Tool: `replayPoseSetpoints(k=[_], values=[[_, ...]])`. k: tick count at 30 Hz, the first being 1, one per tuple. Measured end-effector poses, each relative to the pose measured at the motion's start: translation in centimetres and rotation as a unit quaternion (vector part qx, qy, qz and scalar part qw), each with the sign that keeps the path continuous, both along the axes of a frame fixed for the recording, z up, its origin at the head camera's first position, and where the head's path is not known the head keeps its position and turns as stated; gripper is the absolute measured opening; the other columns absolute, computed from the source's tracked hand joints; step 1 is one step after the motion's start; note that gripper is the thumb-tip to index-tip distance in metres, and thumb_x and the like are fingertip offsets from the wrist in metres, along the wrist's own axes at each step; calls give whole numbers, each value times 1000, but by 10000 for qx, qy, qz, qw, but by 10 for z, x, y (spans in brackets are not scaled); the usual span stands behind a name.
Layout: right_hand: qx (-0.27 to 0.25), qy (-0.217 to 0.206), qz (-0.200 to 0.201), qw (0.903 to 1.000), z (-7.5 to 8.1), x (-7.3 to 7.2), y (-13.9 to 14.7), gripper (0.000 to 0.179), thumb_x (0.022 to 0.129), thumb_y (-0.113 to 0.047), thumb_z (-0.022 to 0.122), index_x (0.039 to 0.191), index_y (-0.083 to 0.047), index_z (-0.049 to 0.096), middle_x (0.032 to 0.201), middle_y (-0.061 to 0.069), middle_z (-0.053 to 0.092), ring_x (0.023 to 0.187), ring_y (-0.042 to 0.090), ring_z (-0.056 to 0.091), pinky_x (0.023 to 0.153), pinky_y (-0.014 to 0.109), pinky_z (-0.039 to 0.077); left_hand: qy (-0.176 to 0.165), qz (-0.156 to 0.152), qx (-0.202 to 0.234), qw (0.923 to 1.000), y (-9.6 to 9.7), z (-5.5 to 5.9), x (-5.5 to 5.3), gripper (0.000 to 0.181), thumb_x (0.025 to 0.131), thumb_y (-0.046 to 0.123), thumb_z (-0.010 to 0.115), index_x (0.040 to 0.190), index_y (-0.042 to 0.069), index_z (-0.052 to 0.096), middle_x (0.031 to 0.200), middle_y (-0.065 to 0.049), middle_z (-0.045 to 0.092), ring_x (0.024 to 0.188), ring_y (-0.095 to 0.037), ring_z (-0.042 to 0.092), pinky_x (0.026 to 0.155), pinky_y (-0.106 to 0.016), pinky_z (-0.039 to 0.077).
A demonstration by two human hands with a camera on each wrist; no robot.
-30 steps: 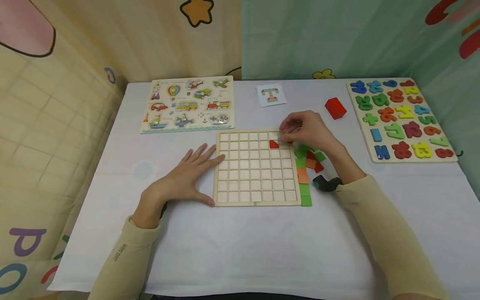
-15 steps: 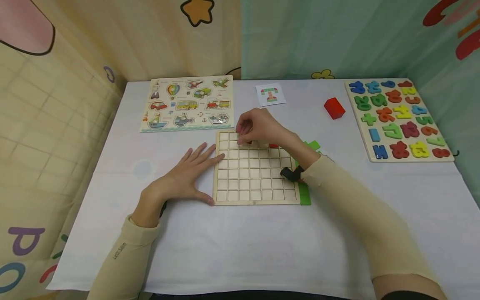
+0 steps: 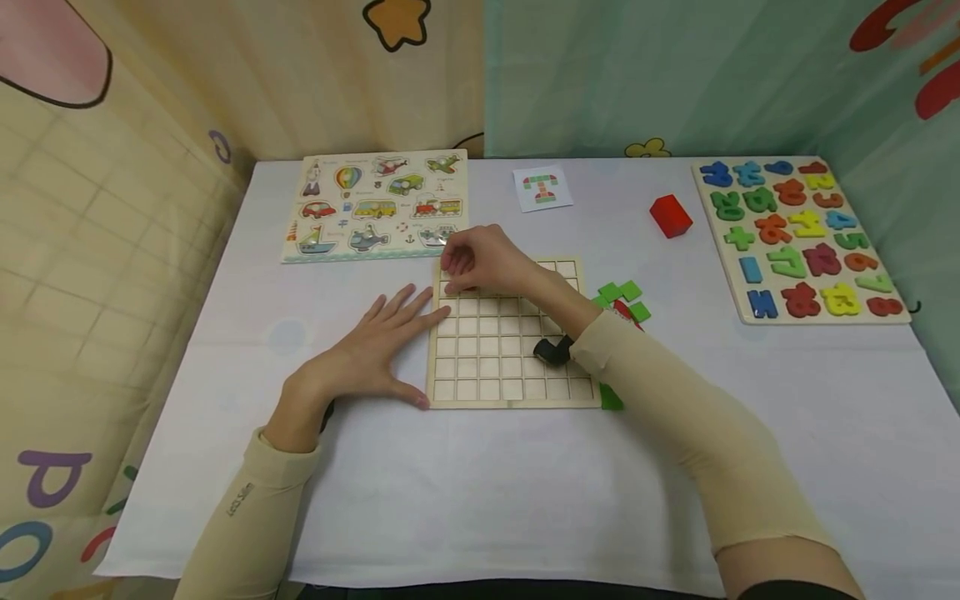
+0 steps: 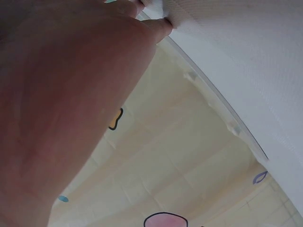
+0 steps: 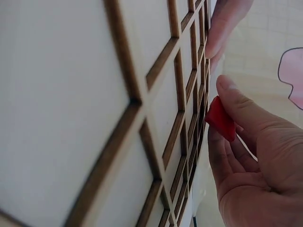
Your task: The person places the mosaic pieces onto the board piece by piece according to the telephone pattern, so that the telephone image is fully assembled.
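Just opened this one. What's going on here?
A person's right hand pinches a red piece at the far-left corner of a wooden grid board; whether the piece touches the board is unclear. The left hand rests, fingers spread, at its left edge. Loose green pieces lie to its right, and a patterned card lies beyond it.

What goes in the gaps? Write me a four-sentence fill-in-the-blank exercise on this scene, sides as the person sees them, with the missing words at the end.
1. The right hand has in its grip a small piece coloured ____.
2. The left hand touches the grid board along its ____ edge.
3. Most of the loose pieces showing beside the board are coloured ____.
4. The red block lies to the ____ of the white card.

Missing words: red; left; green; right.
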State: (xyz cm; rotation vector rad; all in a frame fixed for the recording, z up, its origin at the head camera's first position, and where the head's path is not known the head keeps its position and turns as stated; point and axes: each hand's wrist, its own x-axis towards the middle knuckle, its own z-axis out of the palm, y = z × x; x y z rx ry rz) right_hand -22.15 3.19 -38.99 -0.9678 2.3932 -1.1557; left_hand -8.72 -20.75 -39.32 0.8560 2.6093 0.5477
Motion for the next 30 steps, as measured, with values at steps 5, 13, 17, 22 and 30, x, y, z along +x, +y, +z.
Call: replayPoseSetpoints(k=[5,13,17,22,30], values=[[3,86,36,10000,1,1,2,24,86,-18,89,102,-7,74,92,4,75,83,13,70,80,28,59,39,-19,-8,10000,0,0,-1,128,68,65,91,170,26,24,179,-7,5,165,-35,-4,130,-66,1],[344,371,152,9986,4,4,15,12,90,-16,86,97,-10,79,90,2,75,83,14,69,80,29,57,-23,-10,-34,10000,0,0,-2,129,68,67,91,170,27,22,179,-7,4,165,-34,-6,130,-65,0],[406,507,340,9973,4,7,20,10,89,-17,87,94,-11,80,90,0,75,84,13,69,79,28,56,-11,3,-37,10000,-1,-2,-2,130,68,66,91,170,28,22,179,-7,4,165,-33,-6,130,-64,0],[506,542,480,9961,4,11,22,8,91,-17,84,96,-12,82,96,1,74,87,13,70,82,28,57,0,15,-21,10000,-2,-4,-1,130,68,66,91,170,27,22,179,-7,5,165,-33,-6,130,-64,0],[979,1234,640,9854,7,18,29,18,95,-15,80,111,-10,83,107,5,76,101,19,71,92,34,57,-65,26,-79,9999,0,-1,0,130,68,66,91,170,28,21,179,-6,3,165,-33,-7,131,-63,-1]])
